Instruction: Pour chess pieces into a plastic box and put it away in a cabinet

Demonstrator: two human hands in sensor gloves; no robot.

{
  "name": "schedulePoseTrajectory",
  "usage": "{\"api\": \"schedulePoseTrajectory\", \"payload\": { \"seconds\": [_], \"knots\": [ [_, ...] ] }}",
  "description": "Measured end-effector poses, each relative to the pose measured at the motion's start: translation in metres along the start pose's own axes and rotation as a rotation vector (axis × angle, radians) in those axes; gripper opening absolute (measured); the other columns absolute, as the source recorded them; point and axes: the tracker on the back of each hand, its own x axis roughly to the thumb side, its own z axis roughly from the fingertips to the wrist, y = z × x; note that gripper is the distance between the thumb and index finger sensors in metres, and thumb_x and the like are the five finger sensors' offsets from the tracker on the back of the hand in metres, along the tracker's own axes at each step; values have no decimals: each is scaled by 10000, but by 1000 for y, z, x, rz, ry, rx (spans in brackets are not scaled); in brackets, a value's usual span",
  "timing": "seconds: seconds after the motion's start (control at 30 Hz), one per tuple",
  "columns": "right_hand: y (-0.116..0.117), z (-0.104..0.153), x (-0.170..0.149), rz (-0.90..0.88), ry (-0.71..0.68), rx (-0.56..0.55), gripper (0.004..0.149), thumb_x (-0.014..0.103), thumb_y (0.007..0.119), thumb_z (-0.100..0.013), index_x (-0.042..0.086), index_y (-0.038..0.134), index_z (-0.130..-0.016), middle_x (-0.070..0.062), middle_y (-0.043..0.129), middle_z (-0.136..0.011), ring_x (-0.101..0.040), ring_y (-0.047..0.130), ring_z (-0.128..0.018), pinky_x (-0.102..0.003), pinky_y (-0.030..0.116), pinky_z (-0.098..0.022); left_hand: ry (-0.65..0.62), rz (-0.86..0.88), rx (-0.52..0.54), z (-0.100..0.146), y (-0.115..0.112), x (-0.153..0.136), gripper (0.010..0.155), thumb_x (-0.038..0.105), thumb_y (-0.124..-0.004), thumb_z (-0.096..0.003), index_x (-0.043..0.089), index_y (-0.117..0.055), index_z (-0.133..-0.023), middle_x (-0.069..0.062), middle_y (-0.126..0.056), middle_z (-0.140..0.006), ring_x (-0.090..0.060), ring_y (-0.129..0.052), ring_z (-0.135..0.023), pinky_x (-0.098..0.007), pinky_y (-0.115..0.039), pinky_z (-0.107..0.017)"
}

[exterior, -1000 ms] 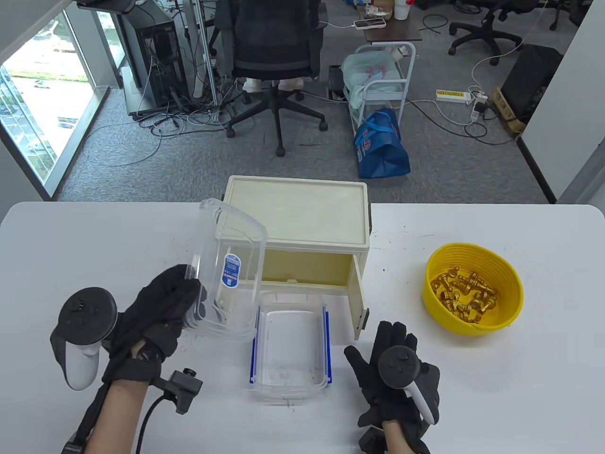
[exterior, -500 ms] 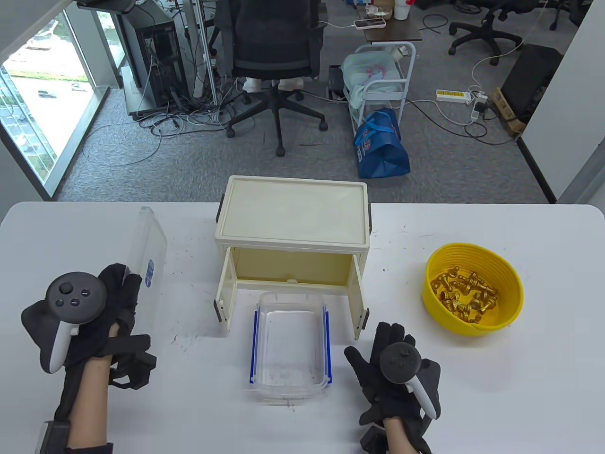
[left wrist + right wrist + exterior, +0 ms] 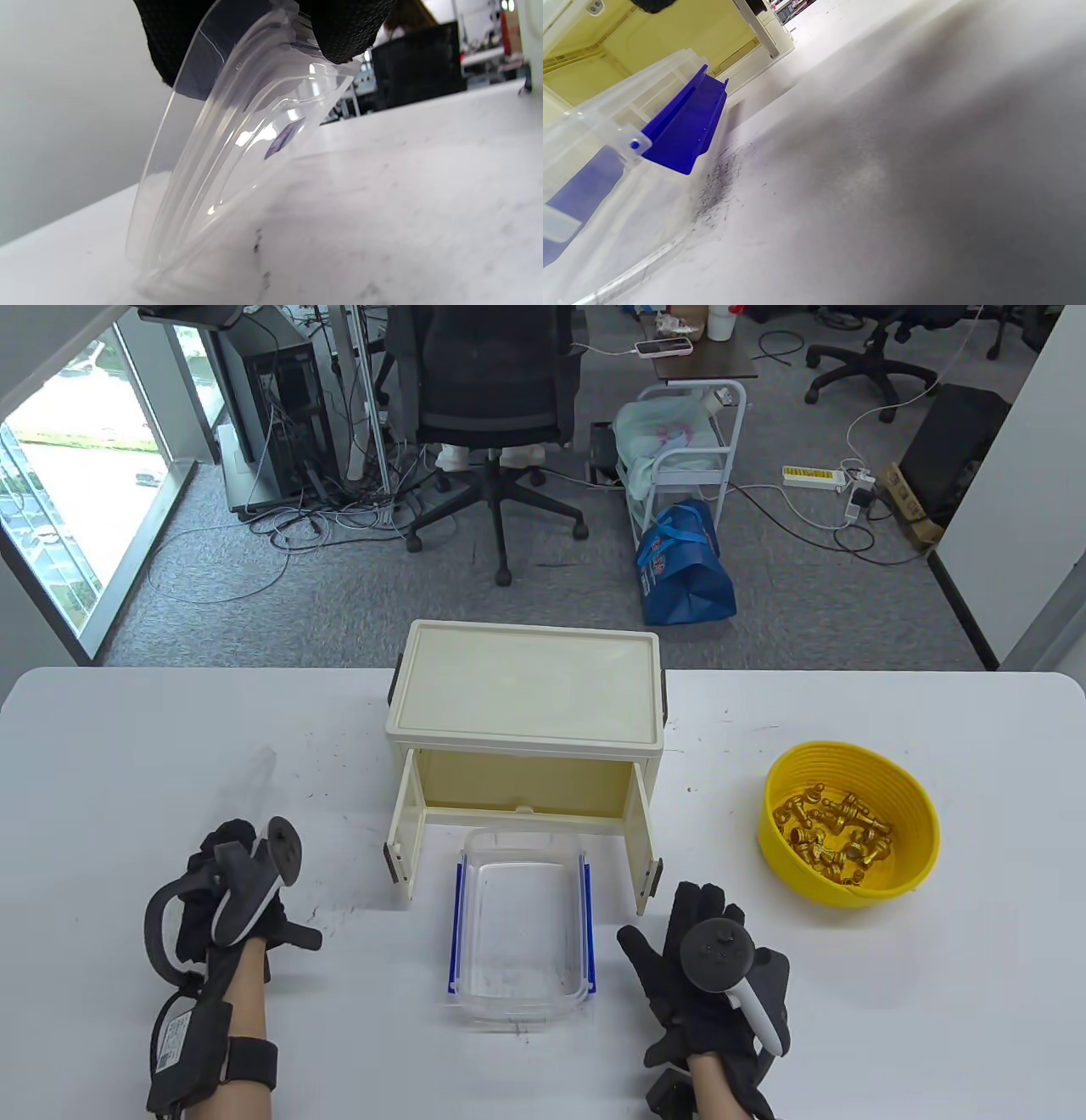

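Note:
The clear plastic box (image 3: 519, 929) with blue side latches (image 3: 683, 123) stands open and empty in front of the cream cabinet (image 3: 526, 704), whose two doors are open. A yellow bowl (image 3: 899, 882) at the right holds several gold chess pieces (image 3: 836, 831). My left hand (image 3: 225, 848) grips the box's clear lid (image 3: 237, 140) by one end. The lid is tilted, with its lower edge touching the table at the left. It shows only faintly in the table view (image 3: 259, 780). My right hand (image 3: 687, 920) rests flat and empty on the table just right of the box.
The white table (image 3: 848, 984) has dark scuff marks around the box. The cabinet's open right door (image 3: 645, 848) stands between the box and my right hand's far side. An office chair and cables lie on the floor beyond the table.
My left hand carried the lid from above the box out to the left and lowered it until its edge met the table. My right hand has stayed in place.

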Motion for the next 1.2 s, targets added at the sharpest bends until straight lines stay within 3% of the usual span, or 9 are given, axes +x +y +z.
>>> {"api": "schedulePoseTrajectory", "payload": {
  "seconds": [0.27, 0.33, 0.5, 0.63, 0.77, 0.9, 1.03, 1.2],
  "knots": [
    [0, -1, 1, 7, 0, 6, 891, 645, 630, -563, 179, 167, -1164, -173, 81, -1224, -511, 101, -1101, -736, 210, -721, -31, -139, -147, -12, -51, 28, 432, 400, -756, -642, 217, -735, -1033, -63, -922, -888, -182, -997, -670, -274, -930, -451],
    [0, -1, 2, 9, 1, 7, 893, 647, 630, -561, 178, 167, -1164, -175, 82, -1224, -510, 102, -1101, -735, 210, -721, -36, -178, -208, -13, -53, 32, 426, 393, -727, -661, 217, -714, -1049, -61, -908, -906, -168, -990, -688, -268, -926, -475],
    [0, 0, 3, 18, 1, 12, 892, 647, 630, -562, 180, 168, -1165, -173, 83, -1225, -508, 102, -1102, -736, 211, -721, -22, -80, -215, -14, -54, 27, 442, 387, -726, -657, 203, -723, -1060, -81, -916, -909, -193, -993, -687, -292, -919, -482],
    [0, 0, 4, 26, -7, 9, 892, 647, 630, -562, 180, 168, -1165, -174, 83, -1224, -510, 103, -1101, -736, 213, -720, -42, -32, -252, -15, -49, 20, 515, 426, -677, -672, 182, -667, -1126, -106, -882, -989, -247, -970, -781, -356, -905, -522],
    [0, 1, 4, 28, -15, 5, 893, 648, 630, -560, 180, 167, -1164, -171, 84, -1224, -510, 105, -1101, -736, 215, -720, -76, 37, -180, -9, -29, 12, 613, 500, -619, -674, 168, -574, -1188, -150, -773, -1111, -340, -877, -923, -474, -847, -610],
    [-1, 2, 5, 27, -28, 1, 893, 647, 630, -561, 178, 168, -1164, -171, 84, -1224, -511, 107, -1100, -735, 218, -720, -132, 174, -57, 6, 10, 1, 649, 521, -573, -680, 148, -538, -1209, -181, -721, -1153, -385, -827, -971, -525, -803, -653],
    [1, 4, 6, 46, -40, -2, 894, 648, 629, -559, 174, 171, -1164, -175, 90, -1223, -512, 115, -1099, -736, 226, -719, -232, 402, 45, 29, 54, -12, 670, 526, -553, -686, 127, -508, -1224, -213, -672, -1184, -424, -776, -1011, -569, -759, -684],
    [1, 6, 7, 53, -52, -11, 893, 648, 629, -558, 176, 171, -1162, -177, 93, -1222, -513, 116, -1099, -735, 228, -719, -393, 731, 93, 60, 74, -17, 774, 590, -520, -675, 86, -418, -1254, -254, -567, -1238, -496, -649, -1080, -633, -660, -731]
  ]
}}
